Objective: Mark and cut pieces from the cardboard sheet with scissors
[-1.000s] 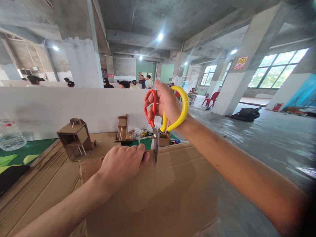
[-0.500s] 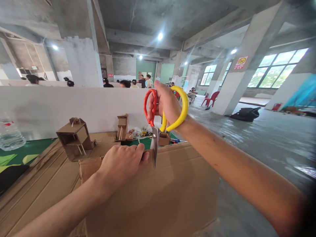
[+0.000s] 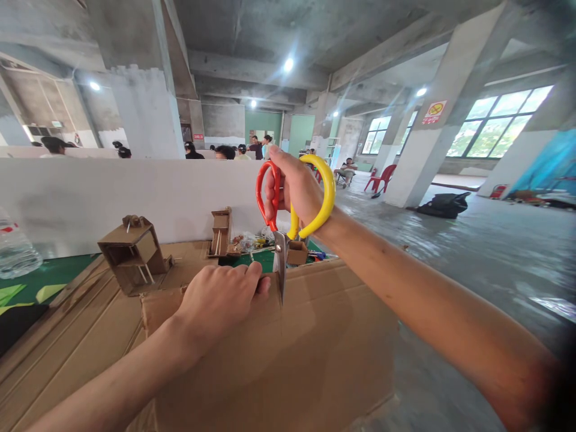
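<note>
My right hand (image 3: 294, 186) is closed through the handles of a pair of scissors (image 3: 279, 255), one handle red and the other yellow. Their blades point downward at the top edge of a large cardboard sheet (image 3: 288, 360), one blade showing on the near side. Just left of the blades, my left hand (image 3: 225, 294) grips that same edge, thumb folded over it. The far blade is hidden behind the cardboard. A thin line runs down the sheet below the blade tip.
Behind the sheet stand a cardboard box frame (image 3: 135, 255) and a smaller cardboard piece (image 3: 220, 234). A clear plastic bottle (image 3: 18, 252) is at the left. A white partition (image 3: 81, 192) crosses behind the table. People sit and stand beyond it.
The view has shifted slightly. The scissors' handles lean a little further left, while both hands keep their hold in nearly the same place on the cardboard.
</note>
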### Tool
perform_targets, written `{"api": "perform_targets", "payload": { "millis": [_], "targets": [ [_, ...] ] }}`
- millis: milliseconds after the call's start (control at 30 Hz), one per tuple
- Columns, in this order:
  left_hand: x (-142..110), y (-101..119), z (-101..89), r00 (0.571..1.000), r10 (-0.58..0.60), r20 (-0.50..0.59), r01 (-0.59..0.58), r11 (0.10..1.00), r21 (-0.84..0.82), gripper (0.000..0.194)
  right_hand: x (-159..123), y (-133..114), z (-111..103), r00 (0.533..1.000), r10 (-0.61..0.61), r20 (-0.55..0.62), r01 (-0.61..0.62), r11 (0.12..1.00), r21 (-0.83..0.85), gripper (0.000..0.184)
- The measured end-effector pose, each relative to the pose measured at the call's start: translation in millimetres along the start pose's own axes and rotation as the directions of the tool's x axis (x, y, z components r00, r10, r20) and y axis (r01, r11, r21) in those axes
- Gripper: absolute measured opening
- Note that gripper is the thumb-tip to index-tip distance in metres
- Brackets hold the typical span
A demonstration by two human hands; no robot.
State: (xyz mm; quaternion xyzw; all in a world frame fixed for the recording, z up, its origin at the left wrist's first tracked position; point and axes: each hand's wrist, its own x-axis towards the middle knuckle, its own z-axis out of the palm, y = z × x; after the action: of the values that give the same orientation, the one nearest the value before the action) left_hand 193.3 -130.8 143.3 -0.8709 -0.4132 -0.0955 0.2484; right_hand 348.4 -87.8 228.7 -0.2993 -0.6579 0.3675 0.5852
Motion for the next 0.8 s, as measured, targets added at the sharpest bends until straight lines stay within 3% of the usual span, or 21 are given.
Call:
{"api": "perform_targets", "payload": {
  "millis": [433,800],
  "targets": [
    [2.1,-0.7,2.8,1.0,-0.005,0.006,0.005,1.0,-0.017,0.033,-1.1,0.5,2.0,0.999,-0.017,-0.051,0.017,1.0,-0.001,0.052],
    [2.4,-1.0,2.2,0.999,-0.002,0.035,0.003,0.999,-0.04,0.035,-4.4,-4.8,9.8,0.991,0.052,-0.125,-0.058,0.997,-0.046,0.048]
  ]
}}
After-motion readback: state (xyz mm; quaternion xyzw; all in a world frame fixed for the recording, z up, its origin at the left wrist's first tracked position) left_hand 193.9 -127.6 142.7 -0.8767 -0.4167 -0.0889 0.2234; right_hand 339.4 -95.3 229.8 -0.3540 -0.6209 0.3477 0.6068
